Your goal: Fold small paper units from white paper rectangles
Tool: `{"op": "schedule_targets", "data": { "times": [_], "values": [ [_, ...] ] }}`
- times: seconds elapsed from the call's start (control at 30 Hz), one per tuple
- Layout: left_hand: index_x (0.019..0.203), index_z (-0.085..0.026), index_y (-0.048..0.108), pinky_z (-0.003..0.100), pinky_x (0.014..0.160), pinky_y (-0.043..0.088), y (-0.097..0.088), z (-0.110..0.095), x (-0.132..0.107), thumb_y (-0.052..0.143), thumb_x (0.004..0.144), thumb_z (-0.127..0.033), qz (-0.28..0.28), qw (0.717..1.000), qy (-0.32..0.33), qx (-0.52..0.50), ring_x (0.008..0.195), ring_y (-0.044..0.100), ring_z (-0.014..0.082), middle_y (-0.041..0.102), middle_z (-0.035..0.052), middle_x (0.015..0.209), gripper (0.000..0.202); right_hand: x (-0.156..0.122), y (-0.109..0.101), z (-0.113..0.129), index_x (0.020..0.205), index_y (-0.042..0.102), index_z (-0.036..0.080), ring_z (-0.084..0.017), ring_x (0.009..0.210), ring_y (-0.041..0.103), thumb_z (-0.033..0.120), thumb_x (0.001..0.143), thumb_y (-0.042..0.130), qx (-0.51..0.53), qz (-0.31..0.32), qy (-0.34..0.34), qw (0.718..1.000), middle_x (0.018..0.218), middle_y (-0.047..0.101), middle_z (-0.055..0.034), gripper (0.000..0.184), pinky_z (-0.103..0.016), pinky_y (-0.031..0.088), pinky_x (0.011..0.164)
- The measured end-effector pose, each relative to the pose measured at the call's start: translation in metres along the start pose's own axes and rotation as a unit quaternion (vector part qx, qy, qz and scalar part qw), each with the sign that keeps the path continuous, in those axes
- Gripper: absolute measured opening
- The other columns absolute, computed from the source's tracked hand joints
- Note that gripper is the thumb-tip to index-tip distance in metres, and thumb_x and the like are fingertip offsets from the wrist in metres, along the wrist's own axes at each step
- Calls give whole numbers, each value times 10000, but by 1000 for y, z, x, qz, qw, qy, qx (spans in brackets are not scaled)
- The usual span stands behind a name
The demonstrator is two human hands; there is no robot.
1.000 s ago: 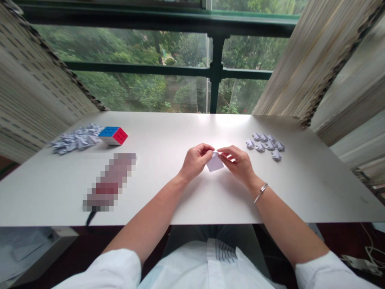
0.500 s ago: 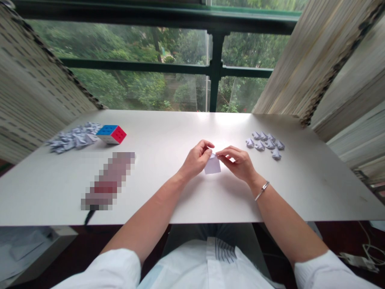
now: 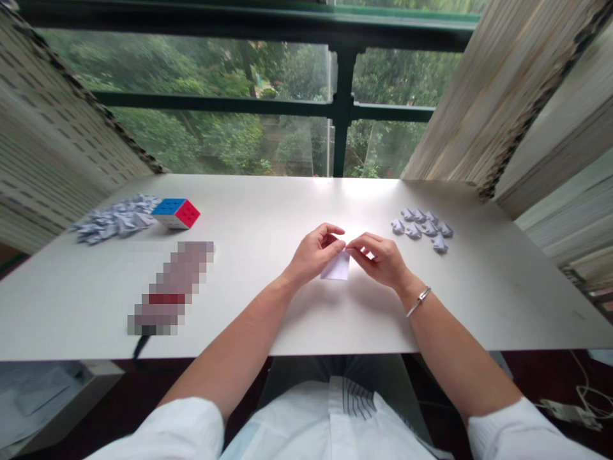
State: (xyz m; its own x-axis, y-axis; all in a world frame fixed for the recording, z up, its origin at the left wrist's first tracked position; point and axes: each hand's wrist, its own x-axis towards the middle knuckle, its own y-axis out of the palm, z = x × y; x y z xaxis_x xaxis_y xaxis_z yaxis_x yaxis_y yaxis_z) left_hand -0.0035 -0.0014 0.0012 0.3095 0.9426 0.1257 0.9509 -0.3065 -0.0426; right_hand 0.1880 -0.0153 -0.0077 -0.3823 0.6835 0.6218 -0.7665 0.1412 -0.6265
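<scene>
A small white paper piece (image 3: 336,269) is pinched between both hands just above the middle of the white table (image 3: 268,300). My left hand (image 3: 313,253) grips its left upper edge with thumb and fingers curled. On the paper's right side, my right hand (image 3: 380,259) has its fingertips pinching the top corner; a metal bracelet sits on that wrist. The paper's lower part hangs free toward me.
Several small folded paper pieces (image 3: 422,227) lie to the right of my hands. At far left is a heap of folded papers (image 3: 112,219) beside a colourful puzzle cube (image 3: 177,213). A blurred-out object (image 3: 170,289) lies left of centre. A window runs behind the table.
The paper has turned and dropped slightly, its free edge swinging from right to lower left. Both hands stayed in about the same place, fingertips working closer together.
</scene>
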Motion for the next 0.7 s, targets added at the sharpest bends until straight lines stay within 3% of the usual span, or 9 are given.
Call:
{"op": "schedule_targets", "data": {
  "times": [0.27, 0.5, 0.7],
  "values": [
    [987, -158, 644, 236, 669, 458, 5, -3, -1, 769, 694, -257, -29, 997, -27, -71, 708, 607, 129, 656, 18, 776, 334, -1, 1, -3, 951, 597, 236, -137, 656, 572, 323, 963, 490, -50, 12, 12, 999, 893, 657, -44, 138, -259, 451, 601],
    [1058, -190, 649, 261, 743, 487, 10, 6, -5, 693, 785, -296, -41, 998, 46, 19, 776, 628, 146, 684, 31, 852, 296, -2, 11, -6, 912, 586, 222, -152, 683, 590, 376, 947, 505, 13, -17, 80, 997, 842, 646, -42, 177, -265, 478, 588],
    [926, -184, 662, 282, 798, 498, 14, 11, -7, 713, 777, -341, -53, 995, 75, 39, 838, 641, 170, 697, 50, 895, 222, 0, 16, -2, 840, 604, 209, -148, 661, 601, 392, 914, 558, 84, -73, 134, 985, 781, 659, -35, 203, -251, 477, 538]
  ]
}}
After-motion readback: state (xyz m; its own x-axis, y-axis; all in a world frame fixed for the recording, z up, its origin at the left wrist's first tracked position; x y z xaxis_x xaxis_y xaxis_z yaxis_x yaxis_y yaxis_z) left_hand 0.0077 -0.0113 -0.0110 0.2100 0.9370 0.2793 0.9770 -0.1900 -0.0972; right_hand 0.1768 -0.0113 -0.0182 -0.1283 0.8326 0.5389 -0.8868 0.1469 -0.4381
